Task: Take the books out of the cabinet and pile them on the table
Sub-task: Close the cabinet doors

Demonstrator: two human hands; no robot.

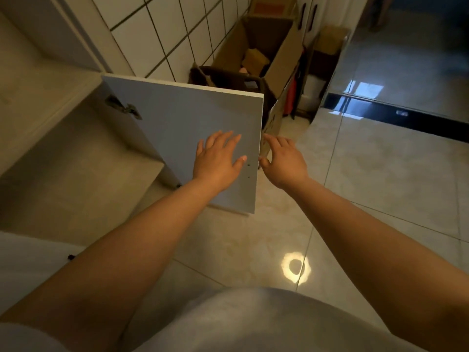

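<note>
Both bare forearms reach from the camera to the open pale-grey cabinet door [193, 128]. It is a stiff, flat panel and should swing lightly; its free edge is the place to hold. Left hand [218, 158] lies flat on the panel, fingers straight. Right hand [284, 161] curls loosely at the edge, holding nothing clearly. No books are visible; no writing is readable.

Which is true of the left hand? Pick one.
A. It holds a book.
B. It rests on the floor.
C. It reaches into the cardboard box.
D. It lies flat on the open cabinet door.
D: the left hand lies with fingers spread flat against the inner face of the open door, near its free edge.
</note>
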